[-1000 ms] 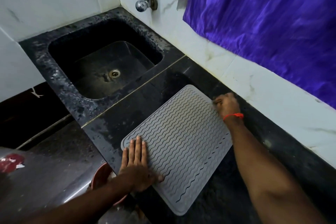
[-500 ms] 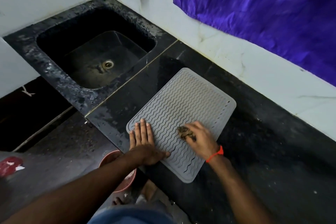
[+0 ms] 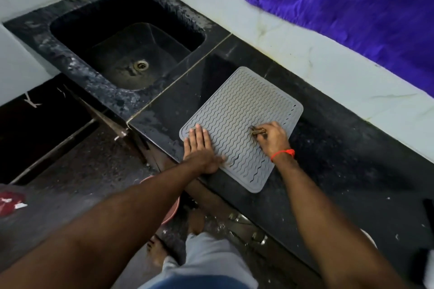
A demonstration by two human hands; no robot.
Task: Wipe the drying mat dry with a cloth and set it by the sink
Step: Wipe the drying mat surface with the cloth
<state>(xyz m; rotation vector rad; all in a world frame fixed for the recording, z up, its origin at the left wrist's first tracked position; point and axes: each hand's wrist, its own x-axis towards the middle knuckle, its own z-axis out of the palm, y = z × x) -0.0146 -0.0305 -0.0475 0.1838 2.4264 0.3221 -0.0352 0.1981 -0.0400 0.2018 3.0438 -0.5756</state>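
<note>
- Basically, you're working at a dark stone counter (image 3: 340, 148) with the black sink (image 3: 126, 28) sunk into its left part, tap cut off at the top edge.
- The grey drying mat (image 3: 237, 115) is lying flat on the counter, just right of the sink, near corner reaching the counter's front edge.
- Your left hand (image 3: 199, 148) is pressing flat on the mat's near-left corner, fingers together and extended, pinning it.
- Your right hand (image 3: 272, 138) is bunched tight around a small brownish cloth (image 3: 257, 131), rubbing the mat's right-middle.
- Step looks like mid-wipe; far half probably needs passes too, though wetness is hard to judge here.
- Next move likely calls for keeping the left hand down so the mat isn't sliding while the cloth is sweeping along the ridges.
- Most of the cloth is hiding under your fingers; floor clutter below the counter is too blurry to name.
</note>
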